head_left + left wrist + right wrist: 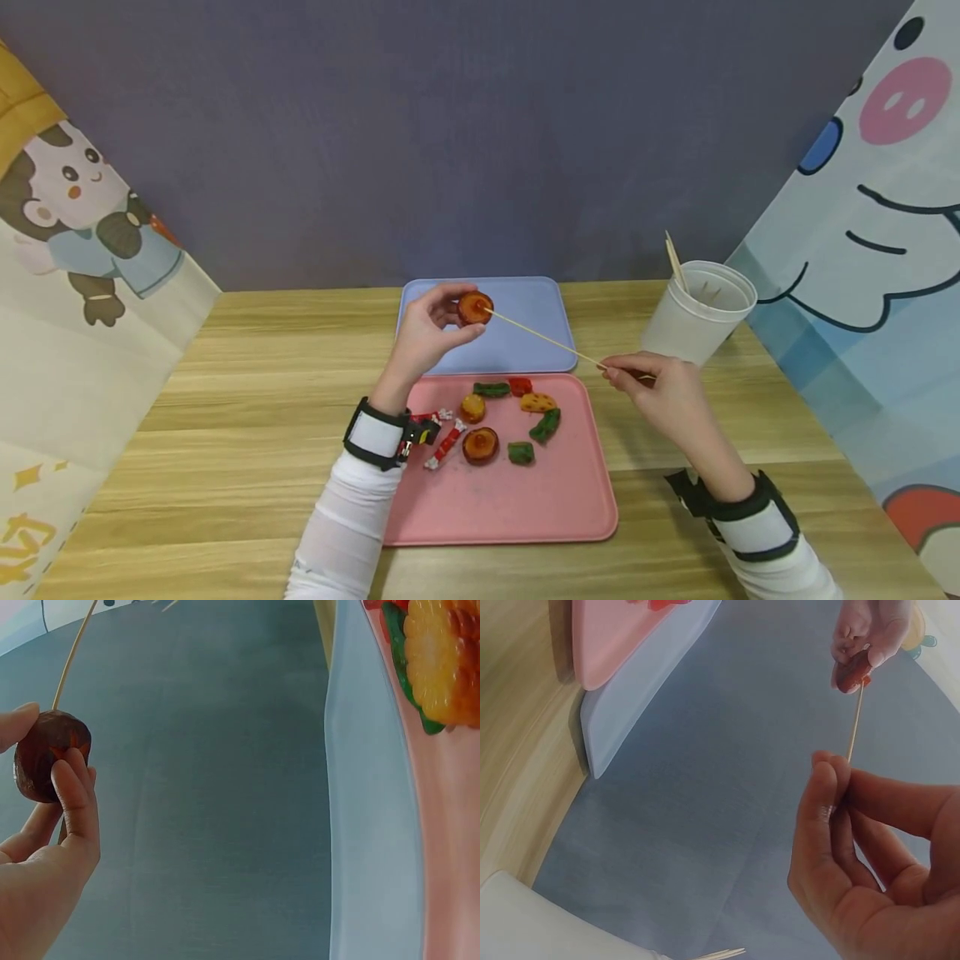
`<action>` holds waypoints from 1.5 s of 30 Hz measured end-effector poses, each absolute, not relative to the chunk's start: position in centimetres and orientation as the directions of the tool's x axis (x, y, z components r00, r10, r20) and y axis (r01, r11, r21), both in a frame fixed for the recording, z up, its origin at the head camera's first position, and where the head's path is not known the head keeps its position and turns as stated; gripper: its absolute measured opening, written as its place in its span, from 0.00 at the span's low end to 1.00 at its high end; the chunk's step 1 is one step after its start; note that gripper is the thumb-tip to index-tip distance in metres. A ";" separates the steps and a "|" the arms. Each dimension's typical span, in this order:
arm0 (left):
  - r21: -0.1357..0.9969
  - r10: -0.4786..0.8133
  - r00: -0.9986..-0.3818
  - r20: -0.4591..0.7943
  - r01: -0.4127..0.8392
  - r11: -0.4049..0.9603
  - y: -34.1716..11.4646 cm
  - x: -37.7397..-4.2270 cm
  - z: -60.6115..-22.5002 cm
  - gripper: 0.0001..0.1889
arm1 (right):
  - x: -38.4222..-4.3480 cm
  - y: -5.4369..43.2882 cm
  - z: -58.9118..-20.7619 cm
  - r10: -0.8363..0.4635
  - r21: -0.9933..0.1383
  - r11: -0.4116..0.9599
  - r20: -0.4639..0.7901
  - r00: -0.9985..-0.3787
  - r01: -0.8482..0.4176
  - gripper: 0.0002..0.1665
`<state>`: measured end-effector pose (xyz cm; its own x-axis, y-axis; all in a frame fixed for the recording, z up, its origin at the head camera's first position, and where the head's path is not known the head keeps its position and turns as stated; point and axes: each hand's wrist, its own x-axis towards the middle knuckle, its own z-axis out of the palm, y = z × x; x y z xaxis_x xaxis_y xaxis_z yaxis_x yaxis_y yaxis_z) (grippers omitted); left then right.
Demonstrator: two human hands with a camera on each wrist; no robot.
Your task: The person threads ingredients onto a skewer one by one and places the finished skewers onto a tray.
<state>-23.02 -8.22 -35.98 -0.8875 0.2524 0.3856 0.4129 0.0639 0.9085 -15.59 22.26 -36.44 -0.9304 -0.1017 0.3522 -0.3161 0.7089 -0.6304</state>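
My left hand grips a toy shiitake mushroom between thumb and fingers, its stem side facing right in the head view. In the left wrist view the mushroom's dark brown cap shows a cut star pattern. My right hand pinches the end of a thin wooden skewer. The skewer's other end meets the mushroom at its stem; how deep it goes in I cannot tell. Both hands are raised, the left over the blue tray, the right in front of the white bucket.
On the pink tray lie another mushroom, a corn piece, green pepper pieces, a red piece, a yellow spotted piece and red-and-white crab sticks. Several skewers stand in the bucket.
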 end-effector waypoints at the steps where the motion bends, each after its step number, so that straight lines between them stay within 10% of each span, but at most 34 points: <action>1: 0.910 0.246 -0.889 0.387 0.411 0.053 -8.2 -23.3 -36.4 0.27 | -15.6 22.3 -36.5 -0.103 -0.631 0.708 0.353 -0.930 -0.318 0.08; 36: 0.949 0.215 -0.940 0.264 0.213 -0.234 -6.9 -23.2 -37.4 0.25 | -15.1 22.6 -37.0 -0.063 -0.667 0.663 0.403 -0.913 -0.339 0.06; 45: 0.960 0.425 -0.861 0.279 0.234 -0.156 -4.1 -22.2 -38.0 0.26 | -15.2 21.3 -37.3 -0.121 -0.707 0.591 0.400 -0.909 -0.390 0.06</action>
<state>-22.23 -4.06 -37.97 -0.8613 0.4247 0.2790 0.2337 -0.1565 0.9596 -15.17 21.33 -37.28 -0.9086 -0.1213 0.3997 -0.3897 0.5906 -0.7066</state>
